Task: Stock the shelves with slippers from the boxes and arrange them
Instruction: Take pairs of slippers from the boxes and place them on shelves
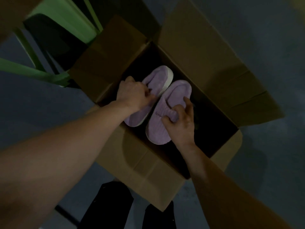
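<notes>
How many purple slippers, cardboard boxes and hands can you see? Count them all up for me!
Purple slippers: 2, the left slipper and the right slipper
Cardboard box: 1
Hands: 2, the left hand and the right hand
Total: 5

left arm bare, stretched forward | left hand knuckles up, fingers curled, apparently hooked under strap of left-hand slipper | right arm bare, stretched forward | right hand thumb and fingers pinching strap of right-hand slipper
</notes>
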### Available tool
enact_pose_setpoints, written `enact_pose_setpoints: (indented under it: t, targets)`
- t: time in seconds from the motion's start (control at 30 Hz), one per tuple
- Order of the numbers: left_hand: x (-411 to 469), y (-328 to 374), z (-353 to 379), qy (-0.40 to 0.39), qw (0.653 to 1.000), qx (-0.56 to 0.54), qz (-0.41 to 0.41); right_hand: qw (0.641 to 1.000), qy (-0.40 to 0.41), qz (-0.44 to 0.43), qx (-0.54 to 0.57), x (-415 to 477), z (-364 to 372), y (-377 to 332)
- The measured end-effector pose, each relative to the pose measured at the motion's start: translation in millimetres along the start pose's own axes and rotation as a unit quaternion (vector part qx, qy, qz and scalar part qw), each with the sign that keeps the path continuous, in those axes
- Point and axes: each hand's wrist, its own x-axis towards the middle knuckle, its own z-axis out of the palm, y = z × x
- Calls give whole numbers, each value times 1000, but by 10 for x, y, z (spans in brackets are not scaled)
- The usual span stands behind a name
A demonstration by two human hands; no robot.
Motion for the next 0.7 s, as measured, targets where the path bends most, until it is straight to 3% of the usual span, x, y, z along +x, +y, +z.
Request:
enact_pose_setpoints:
  t: [0.1, 0.17, 0.27, 0.37, 0.43, 0.53, 0.63, 0.7]
  targets:
    - [-16, 57, 107, -83, 993, 28, 82, 998, -51, -29, -36, 26, 40, 144]
    - [-58, -11, 176, -121, 975, 110, 151, 995, -87, -16, -39, 59, 67, 166]
    - [-119, -114, 207, -95, 949, 245, 175, 989, -143, 16, -31, 67, 19, 143]
    - [-208, -113, 76, -71, 942, 291, 151, 986, -162, 12, -31, 36, -105, 84]
    - [-302, -99, -24, -66, 954, 254, 148, 992, -121, -7, -35, 11, -234, -25]
    - [-541, -51, -258, -9, 987, 112, 118, 998, -47, -5, -43, -90, -556, -227]
    - [-918, -19, -469, 82, 993, 14, 86, 997, -6, 16, -79, -278, -959, -385]
    - [-1203, -1, -565, 101, 993, -30, 60, 997, -4, 45, -63, -418, -1253, -515]
